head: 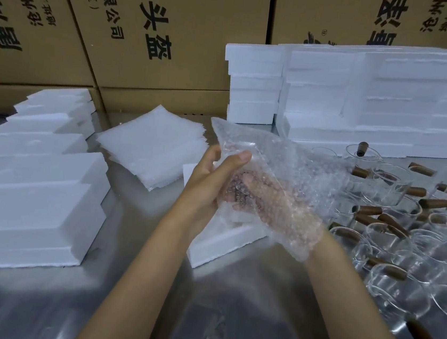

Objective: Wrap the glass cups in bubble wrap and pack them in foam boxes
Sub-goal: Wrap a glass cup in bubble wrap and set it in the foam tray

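A clear bubble wrap bag (287, 162) is held up over the middle of the table. My left hand (216, 177) pinches its near edge, thumb on top. My right hand (276, 206) is inside the bag and shows through the plastic, gripping something dark there that I cannot make out. Under both hands lies an open white foam box (225, 242). Several glass cups with brown wooden handles (392, 244) crowd the table to the right.
Closed foam boxes (34, 203) are stacked at the left. A pile of bubble wrap bags (152, 147) lies behind my left hand. More foam boxes (377, 103) are stacked at the back right, against large cardboard cartons (148, 35). The tabletop (199, 320) is shiny metal.
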Demonstrator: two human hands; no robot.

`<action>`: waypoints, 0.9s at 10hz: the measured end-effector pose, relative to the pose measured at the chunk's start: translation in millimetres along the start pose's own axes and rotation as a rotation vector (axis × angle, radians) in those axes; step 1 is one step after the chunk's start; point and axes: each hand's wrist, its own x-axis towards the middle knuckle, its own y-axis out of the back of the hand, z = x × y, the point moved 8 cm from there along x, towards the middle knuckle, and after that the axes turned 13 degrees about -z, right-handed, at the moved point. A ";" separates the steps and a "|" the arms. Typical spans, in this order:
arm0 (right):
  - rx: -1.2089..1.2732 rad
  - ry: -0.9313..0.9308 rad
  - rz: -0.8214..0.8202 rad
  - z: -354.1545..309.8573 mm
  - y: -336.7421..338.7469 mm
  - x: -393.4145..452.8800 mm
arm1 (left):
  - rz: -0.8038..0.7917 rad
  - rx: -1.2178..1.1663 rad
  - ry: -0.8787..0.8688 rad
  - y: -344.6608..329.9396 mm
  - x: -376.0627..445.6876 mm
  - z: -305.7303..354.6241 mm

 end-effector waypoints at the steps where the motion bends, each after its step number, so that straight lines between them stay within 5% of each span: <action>1: -0.198 0.195 -0.052 -39.5 -14.8 -2.0 | 0.111 -0.110 -0.033 15.2 1.5 5.5; 2: -0.143 0.521 0.232 -67.9 16.1 -12.6 | 0.187 -0.310 -0.088 30.6 -0.7 13.7; 3: -0.280 0.544 0.380 -69.5 27.6 -13.5 | 0.143 -0.458 -0.166 34.0 -2.0 19.5; 5: -0.481 0.240 -0.112 -25.3 -32.0 10.9 | 0.047 -0.444 -0.263 13.9 -2.1 29.2; 7: -0.270 0.478 0.102 -46.7 -15.2 2.1 | 0.025 -0.310 -0.205 -4.5 -4.5 17.6; 9: -0.225 0.456 0.211 -48.7 3.2 1.0 | 0.042 0.050 -0.013 2.2 -19.8 6.9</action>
